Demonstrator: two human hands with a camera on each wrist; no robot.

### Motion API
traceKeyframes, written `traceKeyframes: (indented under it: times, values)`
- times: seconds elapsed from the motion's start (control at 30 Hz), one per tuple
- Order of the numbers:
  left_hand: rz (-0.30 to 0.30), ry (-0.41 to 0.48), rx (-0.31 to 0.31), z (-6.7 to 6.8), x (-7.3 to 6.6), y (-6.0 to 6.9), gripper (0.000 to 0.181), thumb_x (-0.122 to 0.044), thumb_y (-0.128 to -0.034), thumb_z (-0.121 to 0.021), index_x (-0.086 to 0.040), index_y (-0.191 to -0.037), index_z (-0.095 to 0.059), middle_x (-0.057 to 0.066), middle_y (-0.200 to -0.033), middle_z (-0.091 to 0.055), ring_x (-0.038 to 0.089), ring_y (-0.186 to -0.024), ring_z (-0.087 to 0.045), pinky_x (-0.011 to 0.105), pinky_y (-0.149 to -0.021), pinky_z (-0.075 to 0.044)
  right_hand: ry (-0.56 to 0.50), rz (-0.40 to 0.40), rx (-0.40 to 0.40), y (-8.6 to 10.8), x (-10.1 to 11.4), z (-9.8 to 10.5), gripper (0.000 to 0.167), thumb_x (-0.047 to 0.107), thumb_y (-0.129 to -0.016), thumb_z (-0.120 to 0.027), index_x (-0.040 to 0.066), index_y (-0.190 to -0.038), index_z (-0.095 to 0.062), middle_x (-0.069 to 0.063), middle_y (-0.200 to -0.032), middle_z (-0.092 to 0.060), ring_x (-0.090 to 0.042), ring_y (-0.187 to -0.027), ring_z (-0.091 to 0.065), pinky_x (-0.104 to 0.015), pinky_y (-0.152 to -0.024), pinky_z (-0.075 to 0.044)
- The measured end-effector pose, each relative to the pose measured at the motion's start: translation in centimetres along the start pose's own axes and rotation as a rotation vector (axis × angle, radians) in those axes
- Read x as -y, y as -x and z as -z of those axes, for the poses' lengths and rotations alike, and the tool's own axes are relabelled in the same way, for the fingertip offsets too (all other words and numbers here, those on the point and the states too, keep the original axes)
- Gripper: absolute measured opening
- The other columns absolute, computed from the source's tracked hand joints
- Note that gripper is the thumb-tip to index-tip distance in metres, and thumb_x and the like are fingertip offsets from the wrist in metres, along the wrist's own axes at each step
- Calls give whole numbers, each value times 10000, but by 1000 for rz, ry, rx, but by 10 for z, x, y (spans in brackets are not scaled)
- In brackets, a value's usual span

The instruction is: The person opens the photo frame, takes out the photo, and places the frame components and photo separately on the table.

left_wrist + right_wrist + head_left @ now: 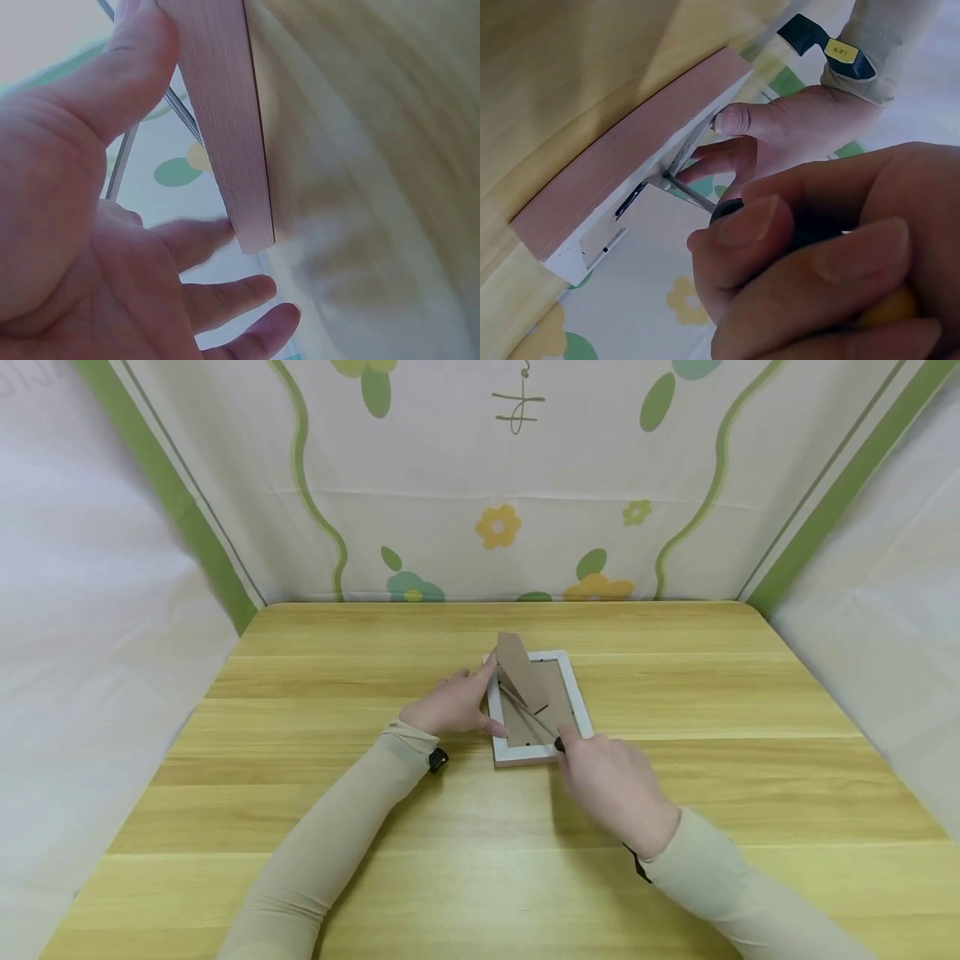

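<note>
2 light beige sleeves [330, 852] reach in from the near edge, with dark straps [438, 760] at the wrists. Ahead of them, the right hand [615, 785] has its fingers curled tightly around the handle of a screwdriver [693, 195]. The handle shows dark, with a yellow part visible between the fingers, and the thin metal shaft slants up and to the left. Its tip meets the back of a picture frame [576, 693], near the left inner edge.

The frame lies back side up on the wood-grain surface [750, 760], around the middle of its width. It is rectangular, with a white border and a pinkish-brown side that shows fine grain up close. Inside the border sits a plain brown backing board [560, 693], and small dark tabs dot the inner edge. A tapered brown stand [519, 668] is tilted up off the board, its broad far end raised; a short dark line marks its lower end.

The left hand [456, 703] is spread wide along the frame's left side: the thumb is at the near corner, the index finger touches the far end, and the other fingers extend apart. Behind the surface hangs a white cloth [450, 460] with flowers and green leaves.
</note>
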State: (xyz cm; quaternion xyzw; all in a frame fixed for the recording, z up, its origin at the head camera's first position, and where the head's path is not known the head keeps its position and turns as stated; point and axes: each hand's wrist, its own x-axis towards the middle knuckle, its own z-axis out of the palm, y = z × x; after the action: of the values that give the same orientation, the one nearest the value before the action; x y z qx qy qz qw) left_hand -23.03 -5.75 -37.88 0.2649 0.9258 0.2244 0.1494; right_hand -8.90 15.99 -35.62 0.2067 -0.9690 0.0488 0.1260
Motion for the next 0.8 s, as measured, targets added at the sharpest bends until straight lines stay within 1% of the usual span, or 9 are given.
traceKeyframes:
  times: [0.07, 0.17, 0.23, 0.33, 0.47, 0.57, 0.63, 0.73, 0.8]
  values:
    - [4, 7, 1, 0, 0, 0, 1310, -501, -760, -813, -267, -1560, 197, 57, -1628, -176, 499, -1444, -119, 665, -1122, -99, 16, 3, -23, 1, 1, -2, 99, 99, -915, -664, 28, -961, -613, 60, -435, -317, -51, -349, -263, -230, -303, -241]
    - [8, 11, 1, 0, 0, 0, 1308, -503, -759, -815, -259, -1566, 185, 52, -1633, -154, 510, -1440, -109, 662, -1123, -98, 30, 3, -38, 1, 1, -3, 100, 93, -907, -666, 33, -963, -609, 64, -428, -305, -52, -343, -266, -232, -300, -238]
    - [10, 9, 1, 1, -1, 1, 1305, -502, -762, -815, -258, -1567, 183, 54, -1632, -163, 500, -1441, -132, 651, -1128, -110, 36, 6, -46, 1, 0, -4, 88, 83, -901, -663, 42, -945, -599, 62, -430, -302, -58, -345, -274, -237, -300, -240]
    - [12, -6, 0, 2, -2, 1, 1307, -508, -763, -812, -252, -1567, 186, 65, -1622, -203, 470, -1436, -207, 632, -1134, -144, 29, 3, -43, -1, 0, -5, 67, 67, -895, -650, 49, -943, -607, 53, -442, -309, -68, -354, -283, -240, -300, -242]
    - [8, -9, 6, 3, -3, 2, 1321, -503, -763, -815, -265, -1552, 218, 93, -1597, -269, 425, -1419, -292, 629, -1130, -165, 3, -9, -23, -4, -1, -5, 38, 74, -900, -632, 67, -913, -597, 41, -463, -324, -86, -368, -302, -242, -306, -252]
    - [8, 0, 7, 3, -4, 3, 1330, -493, -763, -820, -285, -1539, 240, 109, -1582, -302, 406, -1411, -320, 636, -1127, -164, -33, -9, -6, -6, -2, -6, 35, 64, -907, -627, 61, -905, -592, 42, -473, -331, -81, -373, -301, -230, -311, -253]
    - [8, 0, 6, 3, -4, 2, 1331, -489, -765, -820, -291, -1535, 247, 114, -1574, -321, 393, -1404, -340, 637, -1126, -166, -73, -6, 10, -7, -2, -6, 41, 33, -908, -617, 34, -948, -611, 43, -482, -345, -74, -382, -306, -222, -318, -258]
    - [9, 6, 7, 3, -4, 2, 1329, -480, -768, -822, -294, -1534, 249, 108, -1577, -315, 381, -1403, -347, 637, -1127, -161, -142, -8, 62, -10, -1, -6, 152, -11, -912, -594, -29, -1062, -617, 33, -503, -389, -73, -382, -341, -214, -325, -280]
    - [6, 9, 8, 2, -4, 2, 1329, -474, -770, -824, -286, -1537, 246, 105, -1583, -300, 376, -1398, -358, 631, -1130, -162, -153, -3, 87, -11, 0, -6, 161, -47, -887, -581, -43, -1047, -599, 15, -534, -435, -78, -396, -378, -209, -331, -302]
